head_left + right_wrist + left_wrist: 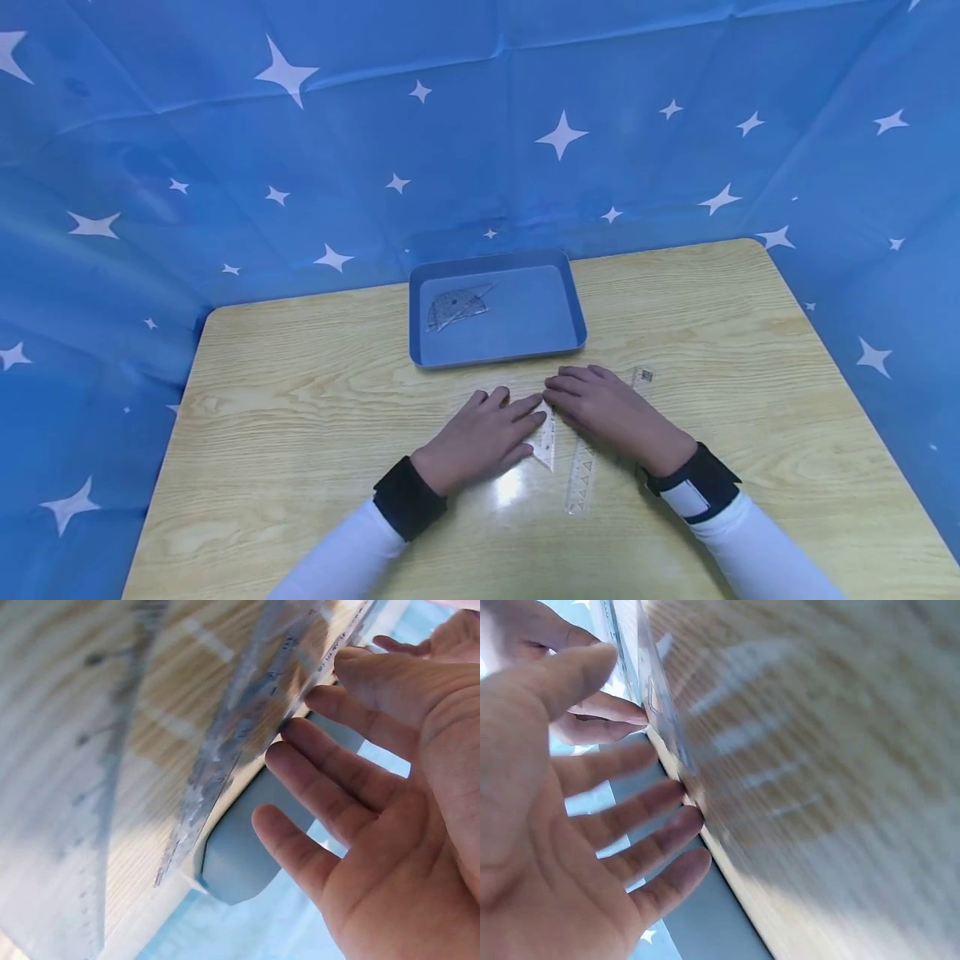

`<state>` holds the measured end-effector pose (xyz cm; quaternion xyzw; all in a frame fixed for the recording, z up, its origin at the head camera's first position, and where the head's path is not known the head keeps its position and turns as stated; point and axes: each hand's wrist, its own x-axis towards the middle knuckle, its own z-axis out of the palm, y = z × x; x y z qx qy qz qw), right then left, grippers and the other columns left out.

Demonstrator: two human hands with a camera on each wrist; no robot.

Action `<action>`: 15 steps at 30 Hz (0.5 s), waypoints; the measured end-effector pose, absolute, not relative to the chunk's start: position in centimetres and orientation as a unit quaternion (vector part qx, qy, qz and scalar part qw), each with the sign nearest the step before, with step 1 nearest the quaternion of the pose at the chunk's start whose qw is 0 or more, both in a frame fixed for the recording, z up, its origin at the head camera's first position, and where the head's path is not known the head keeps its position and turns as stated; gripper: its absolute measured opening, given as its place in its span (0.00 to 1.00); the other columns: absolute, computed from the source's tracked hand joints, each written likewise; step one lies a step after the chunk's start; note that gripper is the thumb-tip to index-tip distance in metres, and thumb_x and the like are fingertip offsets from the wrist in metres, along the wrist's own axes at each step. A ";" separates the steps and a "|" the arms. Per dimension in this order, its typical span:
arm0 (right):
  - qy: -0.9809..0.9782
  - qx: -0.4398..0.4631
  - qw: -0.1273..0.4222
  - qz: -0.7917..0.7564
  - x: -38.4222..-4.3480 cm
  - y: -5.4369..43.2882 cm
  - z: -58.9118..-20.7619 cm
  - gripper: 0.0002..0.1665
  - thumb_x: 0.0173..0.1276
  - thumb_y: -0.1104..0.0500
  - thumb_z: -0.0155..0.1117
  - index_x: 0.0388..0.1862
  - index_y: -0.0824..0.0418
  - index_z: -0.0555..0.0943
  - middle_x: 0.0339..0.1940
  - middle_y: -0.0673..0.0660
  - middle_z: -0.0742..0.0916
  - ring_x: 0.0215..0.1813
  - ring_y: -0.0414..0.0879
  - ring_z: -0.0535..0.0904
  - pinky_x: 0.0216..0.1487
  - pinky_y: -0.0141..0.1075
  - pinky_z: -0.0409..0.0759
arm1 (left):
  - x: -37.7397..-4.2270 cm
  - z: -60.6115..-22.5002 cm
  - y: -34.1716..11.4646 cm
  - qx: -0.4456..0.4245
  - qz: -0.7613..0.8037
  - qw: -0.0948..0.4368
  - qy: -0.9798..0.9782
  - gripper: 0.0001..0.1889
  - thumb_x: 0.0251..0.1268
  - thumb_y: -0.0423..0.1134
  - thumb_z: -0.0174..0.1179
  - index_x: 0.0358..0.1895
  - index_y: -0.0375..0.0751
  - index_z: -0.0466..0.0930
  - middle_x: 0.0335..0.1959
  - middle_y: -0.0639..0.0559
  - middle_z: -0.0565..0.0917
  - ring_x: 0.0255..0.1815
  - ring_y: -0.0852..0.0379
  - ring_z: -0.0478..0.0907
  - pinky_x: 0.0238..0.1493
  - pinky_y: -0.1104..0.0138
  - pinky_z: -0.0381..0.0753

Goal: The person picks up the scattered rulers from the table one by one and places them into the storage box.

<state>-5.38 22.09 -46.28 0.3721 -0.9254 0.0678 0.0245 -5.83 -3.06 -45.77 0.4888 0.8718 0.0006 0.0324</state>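
A clear plastic set square (pixel 547 450) lies on the table between the two hands. My left hand (pixel 483 437) reaches over its left part, fingers spread and nearly straight, the fingertips at the plastic in the head view. In the left wrist view its thumb stands apart from the fingers. My right hand (pixel 611 417) has its fingertips at the top corner of the set square, its fingers extended and slightly bent. Beneath that palm runs a clear ruler (pixel 581 479) with triangle cutouts, its middle hidden by the hand.
A blue tray (pixel 510 350) stands behind the hands, holding a clear protractor (pixel 468 307) and another thin clear piece at its left side. The wooden table (pixel 300 383) backs onto a blue cloth with white stars (pixel 562 133). A marked clear edge (pixel 112 765) shows in the right wrist view.
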 end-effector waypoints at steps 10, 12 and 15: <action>-0.927 0.373 0.010 0.042 -5.5 21.1 -46.4 0.25 0.68 0.70 0.66 0.64 0.61 0.82 0.61 0.61 0.84 0.64 0.57 0.80 0.64 0.52 0.80 | -6.7 -46.1 -3.8 0.448 0.054 0.061 0.890 0.25 0.78 0.57 0.54 0.71 0.51 0.76 0.73 0.49 0.74 0.64 0.46 0.73 0.57 0.52 0.77; -0.923 0.382 0.024 0.040 -5.6 21.0 -46.4 0.25 0.66 0.70 0.67 0.63 0.62 0.83 0.58 0.61 0.84 0.61 0.56 0.82 0.61 0.50 0.82 | -6.7 -46.1 -3.8 0.428 0.065 0.066 0.899 0.28 0.74 0.58 0.57 0.69 0.46 0.76 0.69 0.46 0.75 0.63 0.46 0.73 0.58 0.53 0.77; -0.916 0.395 0.049 0.042 -5.6 20.8 -46.4 0.23 0.63 0.71 0.69 0.59 0.64 0.84 0.53 0.60 0.84 0.55 0.54 0.82 0.54 0.46 0.83 | -6.6 -46.1 -3.7 0.392 0.080 0.061 0.914 0.31 0.68 0.60 0.64 0.63 0.40 0.77 0.60 0.45 0.77 0.59 0.47 0.74 0.58 0.55 0.77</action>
